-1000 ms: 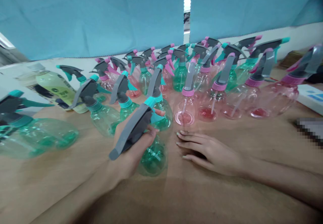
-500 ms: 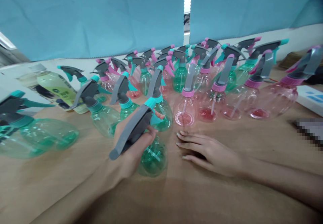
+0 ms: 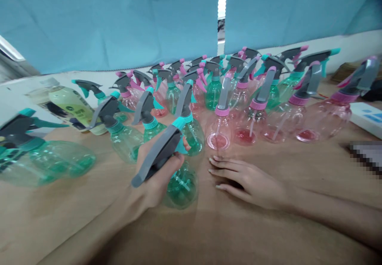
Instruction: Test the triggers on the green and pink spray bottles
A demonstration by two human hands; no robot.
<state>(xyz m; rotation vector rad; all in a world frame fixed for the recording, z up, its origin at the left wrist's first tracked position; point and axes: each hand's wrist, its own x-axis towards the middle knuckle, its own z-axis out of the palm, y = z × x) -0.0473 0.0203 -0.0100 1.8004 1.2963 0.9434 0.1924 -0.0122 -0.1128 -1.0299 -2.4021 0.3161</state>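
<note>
My left hand (image 3: 158,173) is wrapped round the neck of a green spray bottle (image 3: 182,187) with a grey and teal trigger head. The bottle's base is on the table, and its neck is hidden by my fingers. Flat on the wooden table (image 3: 227,233) to its right lies my right hand (image 3: 247,179), fingers stretched out, holding nothing. Just beyond it stands a clear pink spray bottle (image 3: 219,131). Another green spray bottle (image 3: 193,135) stands directly behind the one I grip.
Several more green and pink spray bottles crowd the back of the table. At the left are pale bottles with labels (image 3: 70,104) and a green spray bottle (image 3: 64,155). A white box (image 3: 368,115) and a blurred-out dark-edged object (image 3: 368,153) lie at the right. Blue sheeting (image 3: 119,22) hangs behind.
The trigger head in my left hand has shifted very slightly to the right. My right hand stays where it was, and the view has moved a little.
</note>
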